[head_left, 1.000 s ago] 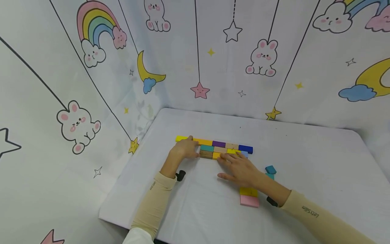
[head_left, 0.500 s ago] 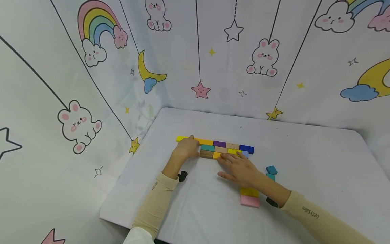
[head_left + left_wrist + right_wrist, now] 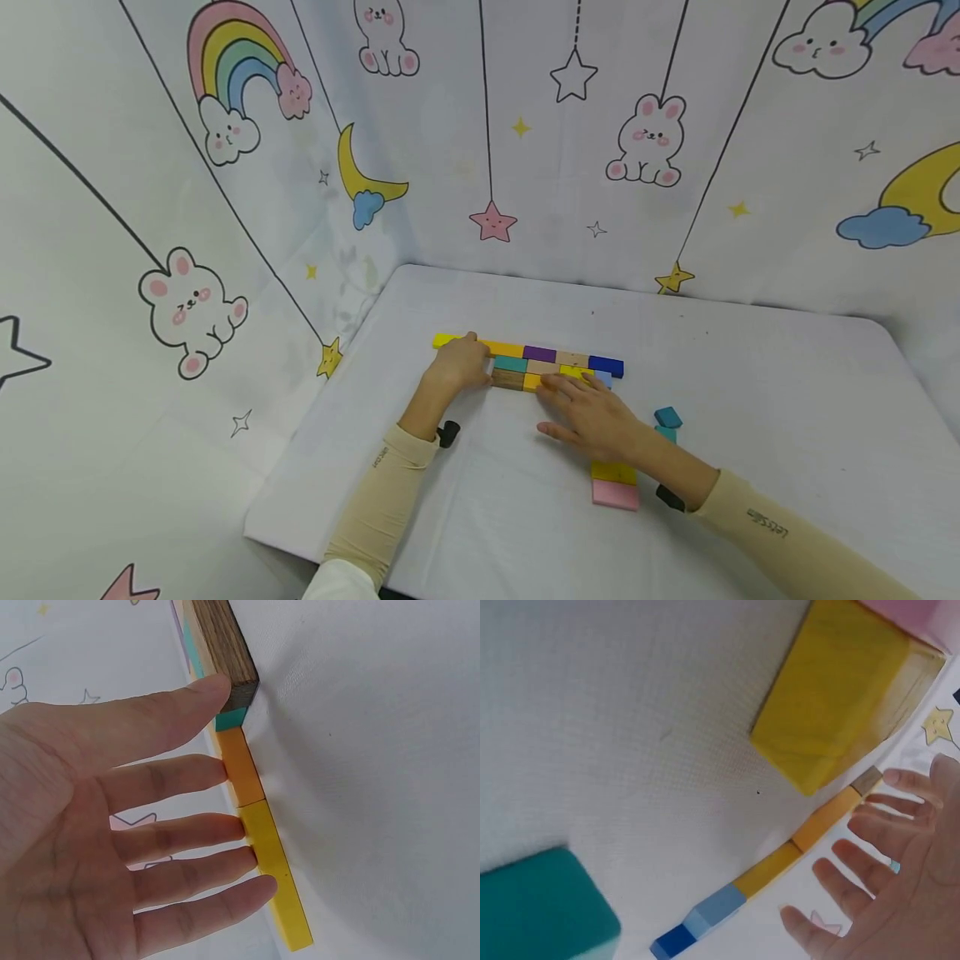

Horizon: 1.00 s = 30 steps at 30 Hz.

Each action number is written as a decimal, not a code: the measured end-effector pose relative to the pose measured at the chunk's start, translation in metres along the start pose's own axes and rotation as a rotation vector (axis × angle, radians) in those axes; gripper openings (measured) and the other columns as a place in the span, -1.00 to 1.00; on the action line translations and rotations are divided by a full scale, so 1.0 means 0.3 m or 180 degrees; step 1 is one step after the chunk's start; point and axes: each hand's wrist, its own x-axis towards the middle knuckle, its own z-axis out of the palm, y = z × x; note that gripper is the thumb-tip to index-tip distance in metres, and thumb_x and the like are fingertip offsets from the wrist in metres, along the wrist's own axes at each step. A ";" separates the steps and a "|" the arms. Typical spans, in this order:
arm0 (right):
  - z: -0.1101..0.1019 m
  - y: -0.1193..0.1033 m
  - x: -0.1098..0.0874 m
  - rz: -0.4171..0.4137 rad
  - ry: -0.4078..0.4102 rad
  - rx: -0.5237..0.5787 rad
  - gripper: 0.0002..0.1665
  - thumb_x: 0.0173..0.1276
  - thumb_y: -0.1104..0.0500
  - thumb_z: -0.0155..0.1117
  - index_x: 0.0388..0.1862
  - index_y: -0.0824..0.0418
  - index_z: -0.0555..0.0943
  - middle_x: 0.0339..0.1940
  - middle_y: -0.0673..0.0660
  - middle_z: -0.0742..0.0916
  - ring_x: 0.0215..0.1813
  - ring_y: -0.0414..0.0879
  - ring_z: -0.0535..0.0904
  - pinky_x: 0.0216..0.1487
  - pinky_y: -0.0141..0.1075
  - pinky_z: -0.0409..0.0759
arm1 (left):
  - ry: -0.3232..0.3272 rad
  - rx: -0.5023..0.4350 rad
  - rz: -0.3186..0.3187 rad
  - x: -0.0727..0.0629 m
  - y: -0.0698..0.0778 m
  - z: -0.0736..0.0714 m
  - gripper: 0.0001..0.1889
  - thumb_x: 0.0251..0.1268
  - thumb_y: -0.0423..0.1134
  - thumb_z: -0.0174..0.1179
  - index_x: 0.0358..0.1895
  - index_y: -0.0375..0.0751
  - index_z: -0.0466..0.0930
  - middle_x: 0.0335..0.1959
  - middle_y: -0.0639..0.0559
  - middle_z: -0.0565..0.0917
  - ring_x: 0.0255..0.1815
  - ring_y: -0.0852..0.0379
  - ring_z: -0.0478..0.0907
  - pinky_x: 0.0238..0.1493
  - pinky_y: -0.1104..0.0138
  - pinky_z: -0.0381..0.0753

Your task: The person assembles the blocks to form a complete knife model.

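Nothing's really budged that I can see: left hand (image 3: 456,367) and right hand (image 3: 588,412) both unclenched, fingers at the block rows (image 3: 542,367), I'd guess steadying them.

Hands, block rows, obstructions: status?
Left hand: thumb against brown block. Right hand at near row, contact unclear. Three block rows side by side. Pink block outside them, seemingly not in the way.

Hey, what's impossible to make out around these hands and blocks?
Head view: part of the near row of coloured wooden blocks, beneath the right hand.
Right wrist view: the rest of the teal wooden block, cut off by the lower-left edges.
Head view: lettering on the left beige fabric sleeve, too small to read.
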 end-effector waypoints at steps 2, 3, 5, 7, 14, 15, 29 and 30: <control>-0.004 0.003 -0.006 -0.0002 0.0057 0.0030 -0.15 0.52 -0.39 0.13 0.59 0.07 0.41 0.61 0.16 0.41 0.62 0.13 0.28 0.56 0.28 0.18 | -0.0007 0.0006 0.0002 -0.002 -0.001 0.000 -0.46 0.28 -0.03 0.48 0.29 -0.13 0.70 0.23 -0.17 0.60 0.11 -0.06 0.63 0.20 0.09 0.65; -0.009 0.004 -0.013 -0.0012 0.0083 0.0033 -0.15 0.52 -0.38 0.15 0.58 0.08 0.42 0.60 0.18 0.42 0.61 0.14 0.29 0.55 0.29 0.19 | -0.0013 0.0011 0.0008 -0.002 -0.001 0.000 -0.46 0.29 -0.02 0.48 0.29 -0.13 0.69 0.25 -0.17 0.60 0.12 -0.06 0.63 0.21 0.09 0.65; -0.019 0.005 -0.030 -0.0010 0.0119 0.0038 -0.17 0.51 -0.36 0.19 0.55 0.08 0.45 0.58 0.19 0.46 0.59 0.15 0.33 0.55 0.28 0.20 | -0.0025 0.0006 0.0014 -0.004 -0.001 -0.001 -0.46 0.30 -0.02 0.47 0.30 -0.13 0.69 0.26 -0.18 0.59 0.13 -0.07 0.63 0.21 0.08 0.65; -0.033 0.005 -0.055 0.0007 0.0111 0.0050 -0.20 0.50 -0.35 0.21 0.52 0.09 0.48 0.55 0.19 0.49 0.56 0.15 0.37 0.55 0.26 0.20 | -0.0027 0.0005 0.0022 -0.006 -0.002 -0.002 -0.46 0.29 -0.01 0.47 0.30 -0.13 0.69 0.26 -0.18 0.59 0.11 -0.06 0.63 0.20 0.09 0.65; -0.093 -0.003 -0.170 0.0160 -0.0082 0.0254 -0.29 0.52 -0.34 0.18 0.44 0.03 0.58 0.49 0.12 0.56 0.51 0.15 0.44 0.52 0.28 0.25 | -0.0010 -0.0015 0.0029 -0.008 -0.003 -0.007 -0.47 0.29 -0.02 0.48 0.28 -0.13 0.70 0.24 -0.19 0.59 0.09 -0.07 0.63 0.19 0.07 0.66; -0.099 -0.004 -0.188 0.0177 -0.0113 0.0312 -0.30 0.53 -0.34 0.18 0.44 0.03 0.58 0.48 0.11 0.57 0.50 0.15 0.45 0.52 0.28 0.26 | -0.0010 -0.0010 0.0033 -0.008 -0.003 -0.008 -0.47 0.29 -0.02 0.47 0.28 -0.14 0.70 0.25 -0.18 0.59 0.10 -0.07 0.63 0.20 0.07 0.65; -0.099 -0.025 -0.389 0.0454 -0.0255 0.0470 -0.28 0.46 -0.48 0.12 0.38 -0.13 0.62 0.40 -0.08 0.63 0.40 0.01 0.54 0.38 0.17 0.50 | -0.0011 -0.0008 0.0073 -0.009 -0.002 -0.006 -0.46 0.30 -0.02 0.47 0.29 -0.14 0.69 0.29 -0.18 0.58 0.19 -0.08 0.61 0.26 0.06 0.62; -0.097 -0.027 -0.401 0.0445 -0.0225 0.0461 -0.29 0.46 -0.48 0.11 0.37 -0.14 0.63 0.39 -0.08 0.63 0.39 -0.01 0.54 0.36 0.16 0.52 | -0.0010 -0.0014 0.0080 -0.007 -0.001 -0.005 -0.46 0.30 -0.02 0.47 0.29 -0.14 0.69 0.28 -0.18 0.58 0.19 -0.08 0.61 0.25 0.06 0.62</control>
